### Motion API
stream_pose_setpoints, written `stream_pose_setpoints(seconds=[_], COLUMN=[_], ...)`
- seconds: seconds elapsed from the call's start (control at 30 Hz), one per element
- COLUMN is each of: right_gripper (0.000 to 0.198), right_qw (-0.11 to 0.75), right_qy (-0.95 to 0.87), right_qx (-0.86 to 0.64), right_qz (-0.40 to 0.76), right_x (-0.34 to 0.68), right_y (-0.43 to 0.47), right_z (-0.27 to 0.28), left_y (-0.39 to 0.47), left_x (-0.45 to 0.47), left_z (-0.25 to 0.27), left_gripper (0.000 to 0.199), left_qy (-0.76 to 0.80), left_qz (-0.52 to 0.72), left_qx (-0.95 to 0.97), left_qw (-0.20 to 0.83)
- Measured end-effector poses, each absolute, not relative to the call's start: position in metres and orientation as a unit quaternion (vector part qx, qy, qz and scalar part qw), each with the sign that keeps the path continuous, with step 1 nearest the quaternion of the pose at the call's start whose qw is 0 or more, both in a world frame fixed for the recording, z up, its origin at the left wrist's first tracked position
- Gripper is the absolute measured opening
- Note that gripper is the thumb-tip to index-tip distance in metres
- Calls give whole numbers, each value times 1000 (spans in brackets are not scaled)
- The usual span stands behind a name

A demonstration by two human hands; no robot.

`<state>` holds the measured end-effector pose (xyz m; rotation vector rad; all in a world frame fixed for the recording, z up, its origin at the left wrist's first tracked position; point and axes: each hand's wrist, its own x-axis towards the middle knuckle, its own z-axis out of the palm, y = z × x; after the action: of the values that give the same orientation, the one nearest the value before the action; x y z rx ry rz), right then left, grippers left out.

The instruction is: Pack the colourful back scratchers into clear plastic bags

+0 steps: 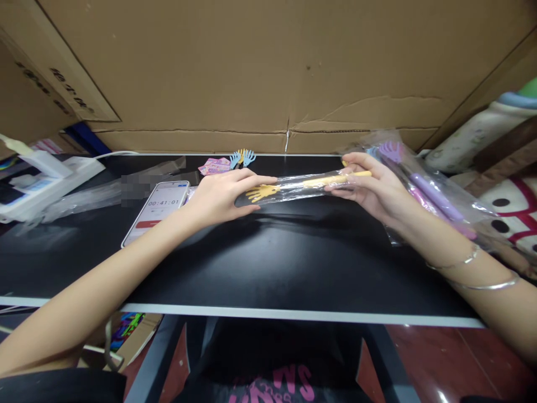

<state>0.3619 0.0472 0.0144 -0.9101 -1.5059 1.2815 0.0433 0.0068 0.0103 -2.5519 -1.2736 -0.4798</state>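
Observation:
A yellow back scratcher (323, 181) with a hand-shaped head lies inside a clear plastic sleeve (291, 184), raised above the black table and stretched between both hands. At the head end, my left hand (226, 195) is closed on the sleeve, fingers on top and thumb below. My right hand (371, 187) wraps its fingers and thumb round the handle end. Right beside it, a clear plastic bag (453, 190) holds more back scratchers, among them a purple one (436, 196).
On the black table (268, 268) a phone (161, 207) runs a timer. Blue and yellow scratcher heads (242, 158) and pink cards (215, 166) sit at the back edge. Empty plastic sleeves (100, 190) and a power strip (54, 182) lie left. A cardboard wall (268, 73) stands behind.

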Motion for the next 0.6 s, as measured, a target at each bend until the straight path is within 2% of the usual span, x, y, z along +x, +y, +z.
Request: stream_pose_setpoints(seconds=[0.33,0.6], right_gripper=[38,32], right_qw=[405,425], right_qy=[-599,-575], right_qx=[-372,-384], right_qz=[583,584], right_x=[360,358], right_y=[43,44], right_z=[17,15], left_y=[6,6], left_x=[46,48], left_z=[11,12], left_gripper=[46,45], left_qy=[-450,-448], left_qz=[-178,-181], left_qx=[-871,-873], left_qw=[86,69])
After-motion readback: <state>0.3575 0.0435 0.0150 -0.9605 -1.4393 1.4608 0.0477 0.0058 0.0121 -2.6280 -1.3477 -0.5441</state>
